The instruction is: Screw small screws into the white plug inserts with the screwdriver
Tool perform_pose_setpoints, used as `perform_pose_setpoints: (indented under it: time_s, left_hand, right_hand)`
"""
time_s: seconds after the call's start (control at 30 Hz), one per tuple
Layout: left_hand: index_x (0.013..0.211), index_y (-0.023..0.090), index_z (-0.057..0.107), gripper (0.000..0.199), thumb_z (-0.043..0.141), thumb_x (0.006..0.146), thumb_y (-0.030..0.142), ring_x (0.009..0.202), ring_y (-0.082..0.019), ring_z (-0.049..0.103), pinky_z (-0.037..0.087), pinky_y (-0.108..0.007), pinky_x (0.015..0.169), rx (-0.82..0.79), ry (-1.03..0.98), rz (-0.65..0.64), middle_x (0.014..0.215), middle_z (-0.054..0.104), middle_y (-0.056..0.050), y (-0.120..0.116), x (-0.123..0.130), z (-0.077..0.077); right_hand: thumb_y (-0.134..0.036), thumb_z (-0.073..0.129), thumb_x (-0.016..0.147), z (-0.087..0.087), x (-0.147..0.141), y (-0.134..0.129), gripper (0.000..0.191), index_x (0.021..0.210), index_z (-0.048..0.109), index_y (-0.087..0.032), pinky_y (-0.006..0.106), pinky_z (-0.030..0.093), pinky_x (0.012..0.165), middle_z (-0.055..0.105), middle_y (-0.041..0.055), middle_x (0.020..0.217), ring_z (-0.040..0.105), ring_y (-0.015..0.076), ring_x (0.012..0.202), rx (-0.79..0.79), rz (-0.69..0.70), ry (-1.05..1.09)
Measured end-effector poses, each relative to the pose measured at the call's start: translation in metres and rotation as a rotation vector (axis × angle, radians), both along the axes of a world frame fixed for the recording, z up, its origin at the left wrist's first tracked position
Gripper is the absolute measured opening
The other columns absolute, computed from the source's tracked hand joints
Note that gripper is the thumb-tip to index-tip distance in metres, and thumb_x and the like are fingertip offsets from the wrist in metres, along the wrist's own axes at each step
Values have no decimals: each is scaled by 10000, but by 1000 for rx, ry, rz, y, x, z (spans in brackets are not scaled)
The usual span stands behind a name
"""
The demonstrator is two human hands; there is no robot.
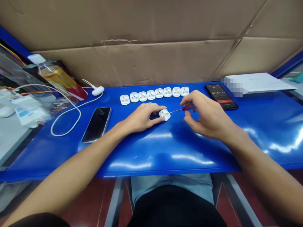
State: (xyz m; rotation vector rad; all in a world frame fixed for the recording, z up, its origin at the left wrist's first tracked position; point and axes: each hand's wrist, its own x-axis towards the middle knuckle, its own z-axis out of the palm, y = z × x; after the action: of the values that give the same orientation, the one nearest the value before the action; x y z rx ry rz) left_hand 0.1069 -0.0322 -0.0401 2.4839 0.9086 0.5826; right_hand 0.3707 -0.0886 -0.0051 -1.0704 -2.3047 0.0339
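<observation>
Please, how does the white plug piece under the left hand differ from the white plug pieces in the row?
The held piece is gripped by the left hand; the row pieces lie untouched. It sits alone, nearer the person; the row pieces sit side by side, further back. The red-handled screwdriver in the right hand points at the held piece, not the row pieces. Both are white and rounded.
</observation>
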Motion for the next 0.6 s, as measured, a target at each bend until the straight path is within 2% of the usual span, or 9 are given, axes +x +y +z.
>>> perform_pose_setpoints:
  time_s: [0.07,0.13,0.2,0.23,0.3,0.37,0.43,0.5,0.6]
  left_hand:
    - [1365,212,711,453,676,1001,480,913,-229,709,516,-344,843,-3,1,-5,1076,779,-72,0,0,0]
    - [1362,206,714,458,679,1001,485,905,-229,709,512,-341,838,-8,-3,-8,1060,778,-72,1,0,0]
    - [1362,209,715,456,675,1004,488,902,-228,708,508,-337,831,-8,-6,-9,1055,777,-70,1,0,0]
    - [1363,209,715,454,677,1004,485,902,-226,708,507,-334,829,-6,-6,-9,1058,777,-70,1,0,0]
    - [1362,197,716,451,690,1000,466,898,-220,707,503,-328,824,-1,-8,-8,1068,778,-71,1,0,0]
    - [1362,187,715,448,699,999,449,894,-214,707,500,-321,822,-1,-9,-9,1073,781,-69,1,0,0]
    - [1367,184,713,452,700,1000,447,891,-211,708,499,-317,823,-2,-9,-6,1076,783,-68,0,0,0]
    - [1368,183,713,458,702,997,453,891,-209,707,498,-314,822,-4,-10,-8,1082,783,-67,0,0,0]
    - [1361,184,717,453,693,1000,456,883,-207,703,498,-312,817,-7,-10,-15,1052,777,-63,0,0,1]
  right_hand:
    - [-291,580,1011,-1,0,0,169,1164,587,-220,388,553,747,728,107,1028,718,266,859,-6,-69,-18]
    - [-378,590,1033,-3,1,0,184,1114,620,-215,364,493,652,726,63,851,701,254,713,20,-160,-62]
    - [-373,571,1045,-4,2,1,172,1040,645,-218,347,432,598,685,23,711,661,234,609,51,-193,-103]
    - [-339,563,1043,-4,3,1,152,1032,650,-215,345,430,601,685,22,716,658,229,610,56,-174,-106]
    - [-250,560,1012,-3,2,1,129,1094,644,-197,350,478,657,725,54,860,690,232,709,41,-89,-74]
    - [-182,558,969,-1,1,0,207,1165,623,-190,369,526,746,728,92,1026,709,251,846,27,-12,-30]
    - [-168,566,952,0,-1,0,239,1183,610,-207,387,542,786,716,105,1102,707,262,901,35,-2,9]
    - [-214,592,972,-1,-1,-1,192,1163,610,-226,387,541,767,724,95,1082,705,255,862,48,-40,25]
    - [-288,591,1020,-3,-1,0,100,1095,620,-230,359,516,691,737,59,929,694,229,750,74,-96,1]
